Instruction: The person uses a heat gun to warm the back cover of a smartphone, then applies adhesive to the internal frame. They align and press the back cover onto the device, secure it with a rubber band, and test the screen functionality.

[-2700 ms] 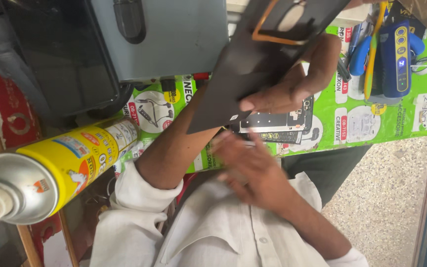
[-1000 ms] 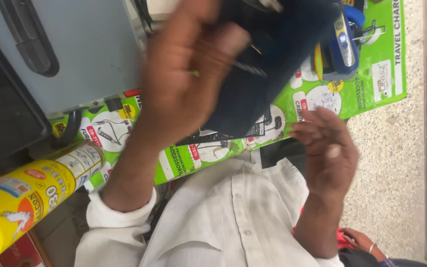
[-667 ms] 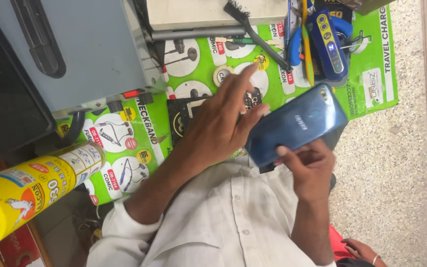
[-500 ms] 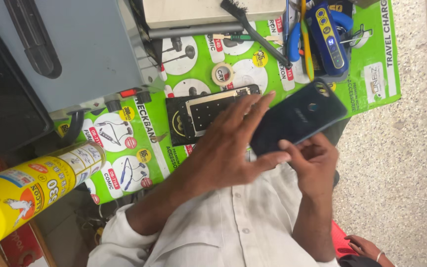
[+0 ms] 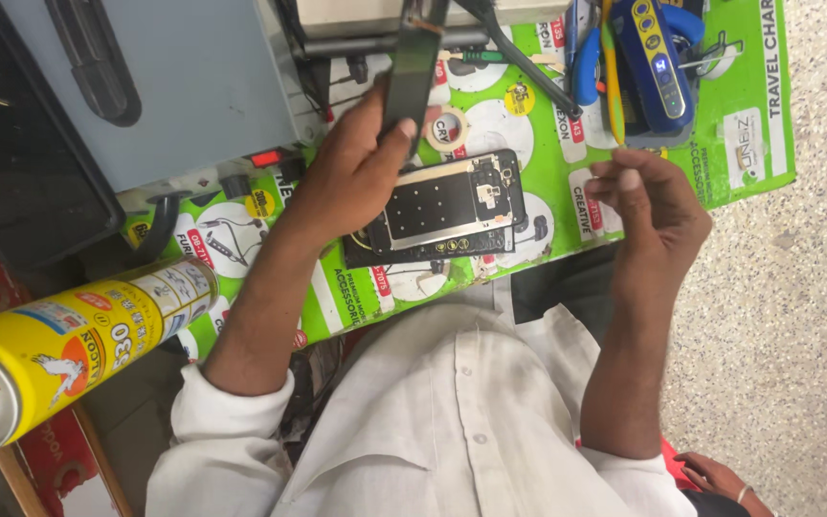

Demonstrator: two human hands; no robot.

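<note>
- Dark, thin, flat back cover (image 5: 413,67), seen edge-on, stands upright at 12 o'clock of the opened phone body. The left hand (image 5: 356,182) clamps it between thumb and fingers, closed firmly on its lower end.
- Opened black smartphone body (image 5: 452,206), inner plate and circuitry facing up, lies flat on the green printed work mat (image 5: 538,163), just below the left hand and clear of both hands.
- Right hand (image 5: 653,206) hovers at 3 o'clock of the phone, fingertips drawn together in a pinch. Whether they hold a small part cannot be told.
- Step in hand, as judged: the cover is off and held away, leaving the interior exposed.
- Next move calls for a clear place to set the cover down and a fine, steady touch on the exposed components.
- Yellow spray can (image 5: 69,345) at 8 o'clock is cut off by the frame edge.
- Blue hand tools (image 5: 658,57) at 1 o'clock overlap; individual types are hard to separate.
- Cover's upper end runs out of view.
</note>
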